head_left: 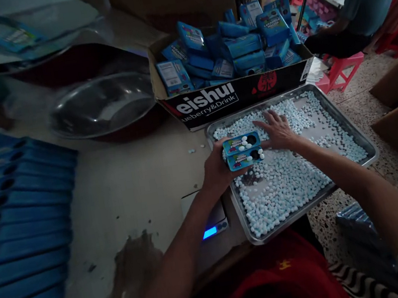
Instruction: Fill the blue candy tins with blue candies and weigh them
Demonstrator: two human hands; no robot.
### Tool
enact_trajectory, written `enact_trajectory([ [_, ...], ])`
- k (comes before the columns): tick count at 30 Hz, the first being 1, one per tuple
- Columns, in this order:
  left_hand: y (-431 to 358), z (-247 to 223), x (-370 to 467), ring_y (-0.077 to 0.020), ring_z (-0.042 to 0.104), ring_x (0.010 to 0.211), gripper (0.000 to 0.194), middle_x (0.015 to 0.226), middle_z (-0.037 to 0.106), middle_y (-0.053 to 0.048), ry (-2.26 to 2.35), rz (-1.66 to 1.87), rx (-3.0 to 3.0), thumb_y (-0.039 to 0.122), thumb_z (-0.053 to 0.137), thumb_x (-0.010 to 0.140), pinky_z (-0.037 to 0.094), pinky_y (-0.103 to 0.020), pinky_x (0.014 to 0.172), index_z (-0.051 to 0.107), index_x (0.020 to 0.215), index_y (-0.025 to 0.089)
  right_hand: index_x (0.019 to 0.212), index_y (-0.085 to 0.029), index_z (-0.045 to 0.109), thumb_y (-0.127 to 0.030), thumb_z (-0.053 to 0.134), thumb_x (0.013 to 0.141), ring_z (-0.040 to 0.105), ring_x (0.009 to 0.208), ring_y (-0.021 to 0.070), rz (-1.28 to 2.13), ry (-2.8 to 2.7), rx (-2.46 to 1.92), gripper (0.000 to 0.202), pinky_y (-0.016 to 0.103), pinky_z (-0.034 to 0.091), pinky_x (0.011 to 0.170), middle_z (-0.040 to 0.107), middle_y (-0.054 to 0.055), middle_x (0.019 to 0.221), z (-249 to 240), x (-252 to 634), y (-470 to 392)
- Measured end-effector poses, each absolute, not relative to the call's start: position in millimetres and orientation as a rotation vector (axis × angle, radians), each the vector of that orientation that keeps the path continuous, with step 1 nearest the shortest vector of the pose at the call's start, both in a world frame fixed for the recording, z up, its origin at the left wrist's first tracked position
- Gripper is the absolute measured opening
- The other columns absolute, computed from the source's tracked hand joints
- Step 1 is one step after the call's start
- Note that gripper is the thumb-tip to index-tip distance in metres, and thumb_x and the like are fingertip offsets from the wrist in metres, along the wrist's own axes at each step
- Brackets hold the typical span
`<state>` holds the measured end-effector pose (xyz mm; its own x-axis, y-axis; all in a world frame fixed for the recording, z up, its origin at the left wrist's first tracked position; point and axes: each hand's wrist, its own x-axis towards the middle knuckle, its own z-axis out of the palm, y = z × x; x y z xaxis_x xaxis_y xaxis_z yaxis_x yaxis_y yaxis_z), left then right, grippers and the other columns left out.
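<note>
My left hand (219, 168) is wrapped round two small blue candy boxes (239, 160), held side by side with their ends up. A dark round hole shows in each top, and several white oval candies lie on them. Below and beside the boxes is a metal tray (372, 149) spread with pale candies (285, 193). My right hand (277, 129) is over the candies in the far part of the tray, fingers spread, its thumb close to the boxes. Whether that thumb touches them I cannot tell.
Behind the tray stands a carton (210, 104) full of blue boxes (239, 47). A digital scale (213, 217) with a lit display lies left of the tray. Rows of blue boxes (18, 223) line the left, near a metal bowl (101, 106). A person (368, 1) sits at back right.
</note>
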<state>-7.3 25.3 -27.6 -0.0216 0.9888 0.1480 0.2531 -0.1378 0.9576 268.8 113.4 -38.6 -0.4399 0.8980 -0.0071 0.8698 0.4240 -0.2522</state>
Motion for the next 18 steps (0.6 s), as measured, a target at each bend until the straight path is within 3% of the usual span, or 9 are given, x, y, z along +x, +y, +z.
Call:
enact_trajectory([
  [3, 24, -27, -5, -0.0352, 0.079, 0.098, 0.087, 0.108, 0.081, -0.004, 1.401, 1.257, 1.437, 0.05, 0.107, 0.045, 0.065, -0.049, 0.089, 0.07, 0.122, 0.032, 0.144, -0.024, 0.076, -0.059, 0.079, 0.098, 0.051, 0.144, 0.0438, 0.387, -2.483, -1.561, 0.058, 0.061, 0.043, 0.122, 0.061, 0.022, 0.155, -37, 253, 111],
  [5, 26, -26, -4, -0.0331, 0.078, 0.097, 0.082, 0.106, 0.081, -0.003, 1.412, 1.264, 1.45, 0.052, 0.105, 0.05, 0.065, -0.046, 0.089, 0.069, 0.12, 0.03, 0.121, -0.023, 0.083, -0.039, 0.087, 0.089, 0.062, 0.127, 0.0379, 0.612, -2.299, -1.568, 0.037, 0.051, 0.051, 0.112, 0.07, 0.017, 0.134, -38, 249, 99],
  [7, 28, -23, -4, -0.0318, 0.078, 0.099, 0.078, 0.106, 0.081, -0.002, 1.445, 1.233, 1.532, 0.054, 0.104, 0.054, 0.063, -0.042, 0.09, 0.068, 0.118, 0.028, 0.097, -0.024, 0.081, -0.026, 0.094, 0.072, 0.067, 0.109, 0.0316, 1.003, -1.849, -1.561, 0.029, 0.042, 0.057, 0.098, 0.074, 0.008, 0.108, -39, 249, 85],
  [9, 29, -19, -3, -0.0312, 0.078, 0.1, 0.075, 0.107, 0.081, -0.003, 1.524, 1.174, 1.661, 0.055, 0.102, 0.059, 0.062, -0.039, 0.089, 0.067, 0.119, 0.028, 0.083, -0.024, 0.072, -0.029, 0.094, 0.068, 0.066, 0.087, 0.0234, 1.338, -1.321, -1.475, 0.026, 0.033, 0.056, 0.077, 0.068, 0.002, 0.086, -35, 251, 79],
  [12, 29, -10, 0, -0.0329, 0.078, 0.096, 0.073, 0.104, 0.08, -0.004, 1.705, 1.025, 1.838, 0.056, 0.101, 0.062, 0.059, -0.036, 0.081, 0.067, 0.12, 0.029, 0.082, -0.025, 0.065, -0.049, 0.08, 0.081, 0.054, 0.063, 0.0149, 1.586, -0.888, -1.296, 0.029, 0.025, 0.041, 0.051, 0.063, -0.001, 0.076, -15, 252, 79],
  [14, 27, -4, 4, -0.0351, 0.078, 0.092, 0.075, 0.099, 0.079, -0.005, 1.806, 0.899, 1.909, 0.058, 0.102, 0.061, 0.056, -0.036, 0.075, 0.067, 0.121, 0.029, 0.084, -0.025, 0.061, -0.05, 0.079, 0.083, 0.056, 0.063, 0.0133, 1.658, -0.69, -1.083, 0.031, 0.023, 0.038, 0.048, 0.066, -0.001, 0.08, 6, 247, 79],
  [18, 24, 7, 14, -0.0373, 0.077, 0.087, 0.076, 0.093, 0.078, -0.006, 1.863, 0.723, 1.968, 0.063, 0.101, 0.061, 0.05, -0.035, 0.069, 0.066, 0.119, 0.029, 0.087, -0.025, 0.061, -0.044, 0.085, 0.086, 0.068, 0.08, 0.0138, 1.569, -0.519, -0.755, 0.03, 0.024, 0.052, 0.063, 0.07, -0.001, 0.09, 42, 218, 68],
])
